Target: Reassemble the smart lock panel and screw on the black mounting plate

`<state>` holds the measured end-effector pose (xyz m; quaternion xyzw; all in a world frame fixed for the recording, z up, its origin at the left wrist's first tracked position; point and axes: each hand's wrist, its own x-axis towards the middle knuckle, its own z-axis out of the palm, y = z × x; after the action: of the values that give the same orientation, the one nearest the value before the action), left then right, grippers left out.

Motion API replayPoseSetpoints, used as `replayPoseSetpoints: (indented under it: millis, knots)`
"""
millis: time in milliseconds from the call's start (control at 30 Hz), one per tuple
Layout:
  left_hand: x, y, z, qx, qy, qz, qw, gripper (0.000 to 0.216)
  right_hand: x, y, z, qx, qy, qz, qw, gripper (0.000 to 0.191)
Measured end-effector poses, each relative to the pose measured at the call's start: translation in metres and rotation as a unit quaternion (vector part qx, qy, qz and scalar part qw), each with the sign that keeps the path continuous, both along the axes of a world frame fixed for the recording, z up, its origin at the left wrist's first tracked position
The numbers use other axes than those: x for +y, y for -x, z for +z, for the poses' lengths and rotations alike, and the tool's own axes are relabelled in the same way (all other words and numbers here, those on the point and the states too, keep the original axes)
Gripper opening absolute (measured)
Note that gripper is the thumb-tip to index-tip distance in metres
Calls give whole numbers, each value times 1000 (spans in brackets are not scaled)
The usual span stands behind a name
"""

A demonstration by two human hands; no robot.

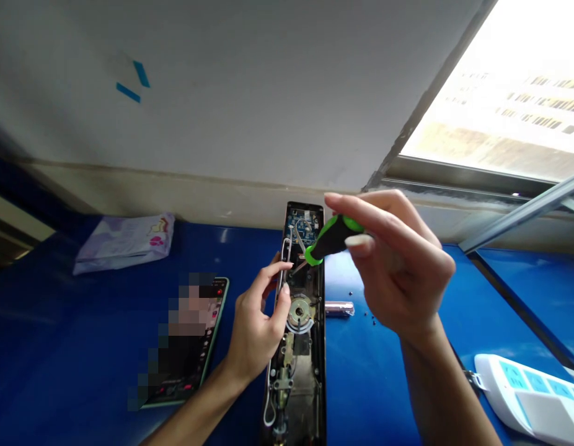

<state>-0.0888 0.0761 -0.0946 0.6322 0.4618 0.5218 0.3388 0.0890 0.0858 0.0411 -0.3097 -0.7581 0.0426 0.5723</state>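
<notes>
Long black casing [321, 356] lay lengthwise on the blue tabletop [366, 402], open side up, its far end near the pale wall [268, 93] and its near end running out of view at the bottom. Right hand [403, 266] pinched the green-and-black screwdriver [333, 240] by the handle between thumb and fingers, tool tilted, shaft slanting down and left into the casing; whether the tip sat on a screw could not be told. Left hand [256, 316] lay at the casing's left edge, thumb and forefinger reaching over the rim, their tips parted a little, close to the end of the shaft; remaining fingers mostly hidden, so could not tell whether they gripped the side. Inside the casing: blue circuit board [294, 220] at the far end with pale wiring by it, round metal part [295, 304] below the fingertips, brass-toned pieces farther down. White cable [267, 406] looped along the lower left edge. A pinkish shiny cylinder [341, 308] lay just right of the casing, with several tiny dark pieces [351, 293] scattered beyond. Left of the left forearm, a phone [210, 344], screen lit, partly pixelated; behind it a lilac packet [124, 244] near the wall. Lower right, a white device [542, 409] with light-blue panels. Bright window [514, 74], upper right.
</notes>
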Motion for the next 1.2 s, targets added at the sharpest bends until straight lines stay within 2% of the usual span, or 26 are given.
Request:
replayPoseSetpoints:
  millis: [133, 233, 367, 467, 600, 667, 767, 1000, 1200]
  knots:
    - [1, 0, -1, -4, -9, 3, 1000, 28, -3, 2, 2, -31, 24, 67, 997, 50]
    - [2, -1, -2, -1, -9, -2, 1000, 28, -4, 4, 3, -31, -12, 50, 998, 39]
    - [2, -1, -3, -9, -6, -10, 1000, 30, -4, 7, 4, -35, -16, 35, 999, 29]
    - [1, -2, -4, -10, -7, -7, 1000, 31, -4, 7, 5, -36, -4, 37, 999, 31]
    - [0, -2, -3, 3, -14, -1, 1000, 29, -4, 3, 4, -55, 24, 83, 995, 44]
    - [0, -3, -2, 9, -21, 3, 1000, 29, -5, 1, 4, -63, 21, 92, 994, 43]
    - [0, -4, -1, 16, -32, 12, 999, 29, -8, 1, 6, -83, 18, 77, 993, 39]
    - [-1, -4, -2, 41, -51, 22, 998, 31, -15, 5, 3, -83, 18, 41, 996, 47]
    - [2, 2, 9, 167, -119, 39, 978, 42, -19, -2, 8, -37, 0, 8, 999, 41]
